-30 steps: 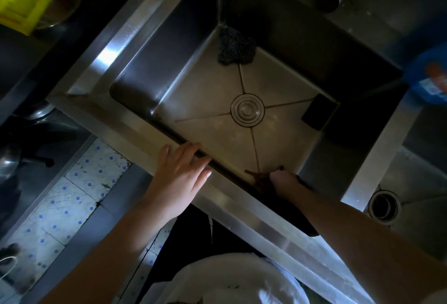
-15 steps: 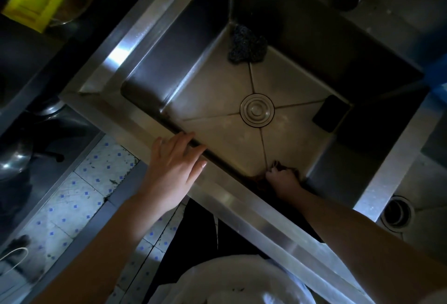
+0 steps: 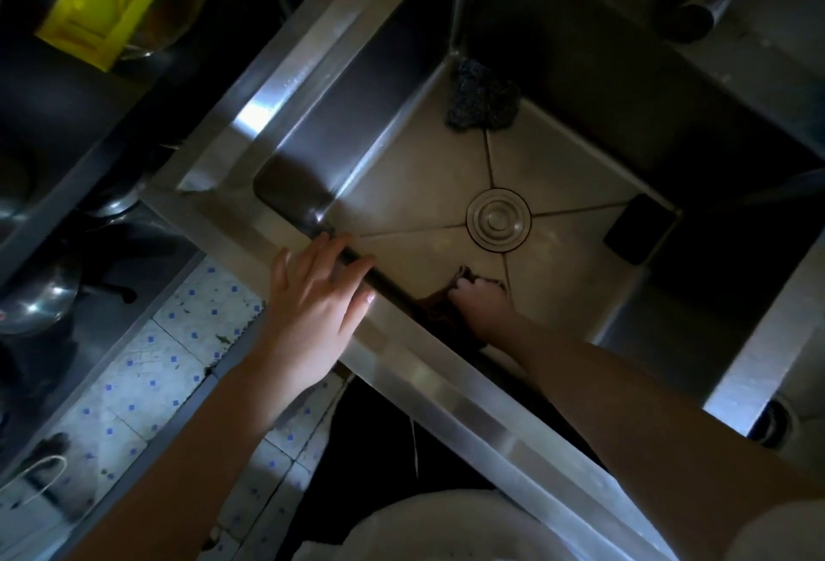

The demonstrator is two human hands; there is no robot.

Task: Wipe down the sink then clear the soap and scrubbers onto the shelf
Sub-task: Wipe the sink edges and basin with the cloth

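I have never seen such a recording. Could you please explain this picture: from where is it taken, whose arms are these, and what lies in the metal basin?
There is no machine here. A camera worn on a person's head looks forward and down, so the two bare arms are that person's own. Below is a square stainless steel sink. The left hand rests open on its near rim. The right hand reaches to the sink floor and grips a dark brownish cloth near the round metal drain. In the far corner lies a dark wiry scrubber; in the right corner lies a black rectangular sponge.
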